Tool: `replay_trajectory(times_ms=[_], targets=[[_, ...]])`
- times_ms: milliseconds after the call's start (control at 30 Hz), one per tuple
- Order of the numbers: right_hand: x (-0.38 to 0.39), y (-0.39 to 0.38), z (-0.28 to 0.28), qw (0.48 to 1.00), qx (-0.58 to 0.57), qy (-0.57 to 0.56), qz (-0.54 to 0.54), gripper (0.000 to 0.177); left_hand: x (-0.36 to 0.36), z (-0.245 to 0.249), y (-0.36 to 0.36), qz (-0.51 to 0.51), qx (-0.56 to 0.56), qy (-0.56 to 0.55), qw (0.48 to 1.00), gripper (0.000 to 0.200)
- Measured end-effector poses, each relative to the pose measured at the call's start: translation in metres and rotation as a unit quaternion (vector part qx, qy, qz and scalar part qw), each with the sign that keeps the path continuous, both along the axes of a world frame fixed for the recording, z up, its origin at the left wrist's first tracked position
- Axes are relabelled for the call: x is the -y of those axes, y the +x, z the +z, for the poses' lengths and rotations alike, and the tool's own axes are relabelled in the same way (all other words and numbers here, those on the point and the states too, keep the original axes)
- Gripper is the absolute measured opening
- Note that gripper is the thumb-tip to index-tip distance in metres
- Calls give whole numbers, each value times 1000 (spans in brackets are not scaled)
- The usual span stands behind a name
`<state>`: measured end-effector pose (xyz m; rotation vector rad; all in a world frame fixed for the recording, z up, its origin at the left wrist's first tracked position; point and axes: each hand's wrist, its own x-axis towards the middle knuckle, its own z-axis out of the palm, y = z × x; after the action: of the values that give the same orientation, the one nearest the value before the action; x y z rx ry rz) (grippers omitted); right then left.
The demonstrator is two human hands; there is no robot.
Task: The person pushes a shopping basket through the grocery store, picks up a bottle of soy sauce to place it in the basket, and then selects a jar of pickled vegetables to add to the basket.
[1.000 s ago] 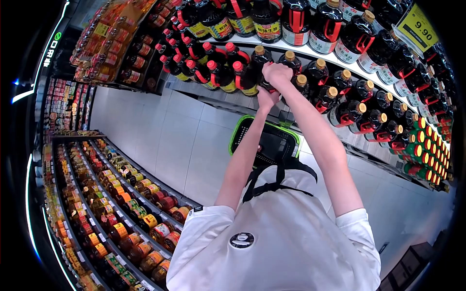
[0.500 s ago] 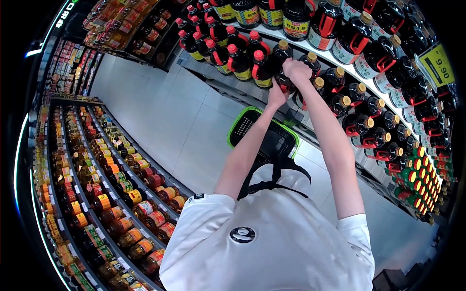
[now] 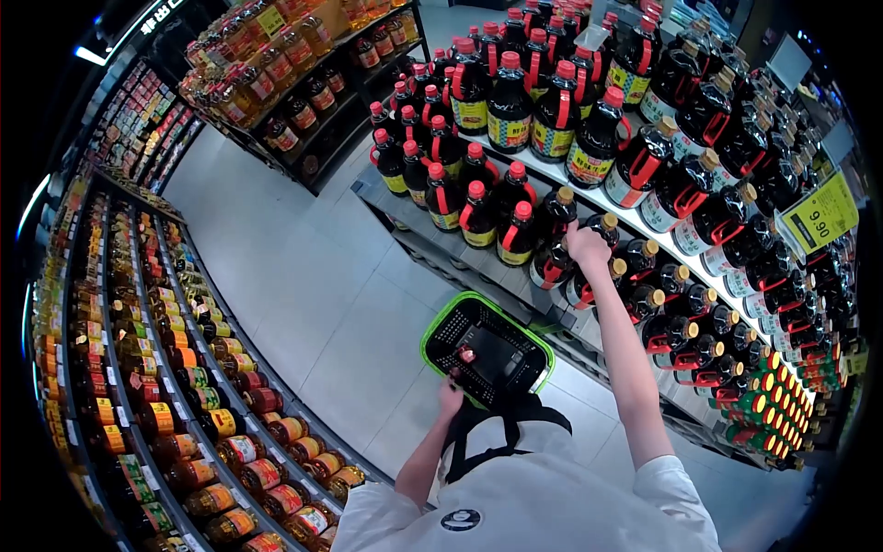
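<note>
My right hand point(image 3: 589, 247) reaches to the shelf, its fingers curled against the neck of a dark soy sauce bottle point(image 3: 550, 260) with a gold cap and a red handle. The bottle stands upright at the end of a row of similar ones. My left hand point(image 3: 451, 396) is low, at the near-left rim of a black shopping basket point(image 3: 471, 296) with a bright green edge. Its fingers look closed, with a small dark piece showing above them; I cannot tell what it is. A small reddish-white patch point(image 3: 466, 354) shows inside the basket.
Red-capped soy sauce bottles point(image 3: 478, 213) stand left of my right hand, with gold-capped ones point(image 3: 694, 299) to its right. A yellow price sign point(image 3: 819, 216) juts from the upper tier. Shelves of oil bottles point(image 3: 212, 396) curve along the left. Tiled floor point(image 3: 303, 267) runs between.
My left hand has left the bottle and dropped back to the basket. My right hand stays at the bottle's neck. The view has shifted, showing more of the display and the basket.
</note>
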<state>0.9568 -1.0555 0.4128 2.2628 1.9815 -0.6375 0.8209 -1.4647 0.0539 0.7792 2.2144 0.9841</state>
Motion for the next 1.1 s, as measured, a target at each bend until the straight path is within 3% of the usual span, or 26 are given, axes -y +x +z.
replay_trajectory(times_ms=[33,67,100,133,200,267,333,400,433,467,533,600,667,733,800,867,933,1000,1067,1100], targets=[[0,0,-1,1000,3,-2,-2,59,24,28,-11,28,107,-114,987,46],[-2,-2,-2,1000,8,-3,-1,60,53,17,-17,80,122,-196,970,47],[-2,-5,-3,1000,19,-1,-13,61,89,-12,-25,58,120,-257,957,47],[-2,-6,-4,1000,20,-1,-19,64,124,-52,-27,102,133,-308,936,40],[-7,-3,-17,999,47,12,-12,64,180,-94,-33,127,235,-357,895,32],[-31,31,-69,989,100,64,92,66,191,-77,-36,45,220,-408,885,30],[-29,31,-61,986,90,81,114,64,194,-91,-35,26,208,-392,896,31],[-43,61,-81,938,130,187,261,62,178,-100,-36,43,185,-332,924,35],[-31,39,-63,984,44,123,119,60,167,-103,-39,51,204,-316,925,36],[-17,15,-42,997,-38,57,-33,60,152,-102,-45,50,218,-311,924,35],[-30,38,-47,983,-111,-49,-137,62,129,-119,-52,78,213,-298,927,33],[-6,26,-42,967,-175,-3,-185,60,115,-152,-57,97,220,-283,929,32],[23,28,-52,967,-175,137,-124,59,91,-159,-73,103,227,-262,932,29],[61,17,-62,963,-89,247,-58,58,71,-176,-88,157,240,-230,930,26],[101,-19,-77,963,-12,269,-11,58,57,-189,-104,178,224,-205,936,26],[124,-23,-114,948,29,290,126,54,49,-217,-117,183,231,-204,933,31],[155,-38,-159,965,-44,232,113,50,36,-226,-131,172,227,-209,936,35],[190,-73,-201,983,-56,105,139,44,28,-234,-137,156,223,-213,939,39],[216,-63,-263,980,-83,-18,179,39,21,-245,-138,168,220,-202,939,46],[230,-61,-289,962,-82,-57,254,35,18,-251,-136,181,204,-187,944,48]])
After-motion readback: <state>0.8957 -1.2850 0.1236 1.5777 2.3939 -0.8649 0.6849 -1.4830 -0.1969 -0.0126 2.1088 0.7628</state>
